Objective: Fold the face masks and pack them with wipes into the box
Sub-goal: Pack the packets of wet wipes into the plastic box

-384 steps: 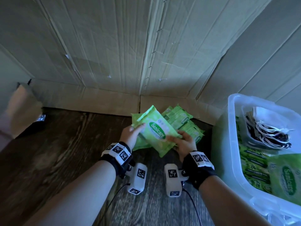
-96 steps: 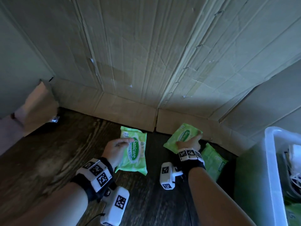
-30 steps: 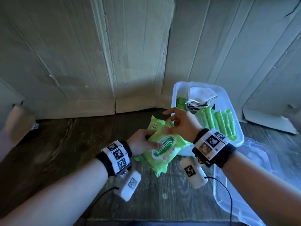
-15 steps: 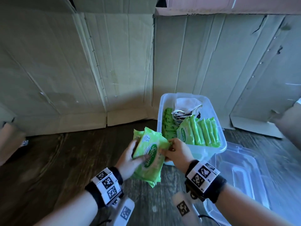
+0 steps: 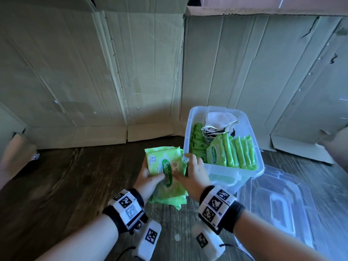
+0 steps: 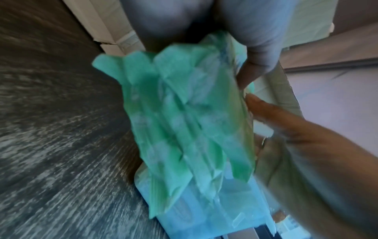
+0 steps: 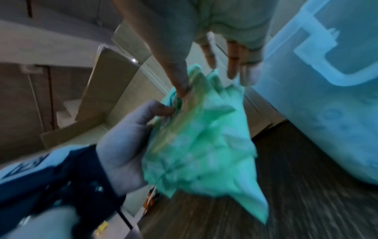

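Note:
Both hands hold a stack of green Sanicare wipes packs [image 5: 165, 166] just left of the clear plastic box [image 5: 222, 171]. My left hand [image 5: 148, 178] grips the stack from the left, thumb on the top pack. My right hand [image 5: 194, 174] pinches the right side, with its thumb on the label and its fingers along the edge by the box's rim. The wrist views show the same stack [image 6: 184, 121] [image 7: 200, 145], blurred, between the two hands. Inside the box, several wipes packs [image 5: 235, 153] stand on edge, with face masks [image 5: 218, 121] behind them.
The box's clear lid [image 5: 278, 204] lies on the dark wooden surface [image 5: 75, 185] to the right of my right arm. Cardboard walls [image 5: 113, 72] close off the back and the sides. A loose cardboard flap [image 5: 301, 149] lies at the right.
Over the last second the stack has turned from slanted to nearly upright in both hands and sits closer to the box's front left corner. The view has tilted up.

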A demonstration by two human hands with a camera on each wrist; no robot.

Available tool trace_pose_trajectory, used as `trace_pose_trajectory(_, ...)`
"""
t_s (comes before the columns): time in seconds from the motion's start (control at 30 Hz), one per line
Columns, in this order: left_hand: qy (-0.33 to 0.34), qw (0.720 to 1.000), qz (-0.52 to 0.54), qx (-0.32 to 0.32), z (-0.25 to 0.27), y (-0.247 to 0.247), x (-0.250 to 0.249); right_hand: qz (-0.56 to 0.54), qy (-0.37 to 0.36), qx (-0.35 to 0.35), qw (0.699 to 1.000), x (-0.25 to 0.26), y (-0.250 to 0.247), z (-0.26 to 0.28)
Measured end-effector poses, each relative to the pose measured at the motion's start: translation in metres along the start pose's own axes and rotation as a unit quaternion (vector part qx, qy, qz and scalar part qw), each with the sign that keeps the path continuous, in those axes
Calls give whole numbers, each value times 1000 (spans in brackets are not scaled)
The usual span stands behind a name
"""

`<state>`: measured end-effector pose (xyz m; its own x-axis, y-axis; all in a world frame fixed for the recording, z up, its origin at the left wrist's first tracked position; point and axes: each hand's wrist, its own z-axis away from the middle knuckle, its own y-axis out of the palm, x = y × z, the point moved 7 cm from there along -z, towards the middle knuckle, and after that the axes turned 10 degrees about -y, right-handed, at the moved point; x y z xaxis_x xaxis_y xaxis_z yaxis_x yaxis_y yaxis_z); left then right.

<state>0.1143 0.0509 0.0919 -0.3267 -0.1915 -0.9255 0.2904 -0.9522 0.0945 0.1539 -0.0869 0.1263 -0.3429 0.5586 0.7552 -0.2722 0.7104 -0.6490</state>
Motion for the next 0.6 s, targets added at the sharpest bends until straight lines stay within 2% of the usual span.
trace_pose_trajectory(0.13,-7,1000,16,-13,-5,-14,11,-54,37,94,993,-3,28,7)
trace_pose_trajectory(0.2,-4,1000,25,-4,-4,-18,17,-87,54,114,988,-8,38,2)
trace_pose_trajectory(0.37,-33,998,59,15,-6,-24,31,-254,15,149,956,-11,70,-8)
trace_pose_trajectory(0.5,-67,996,64,10,-13,-32,41,-201,-4,159,967,-17,80,-20)
trace_pose_trajectory(0.6,-82,996,24,12,-21,-39,49,-75,-7,164,984,-21,70,-22)
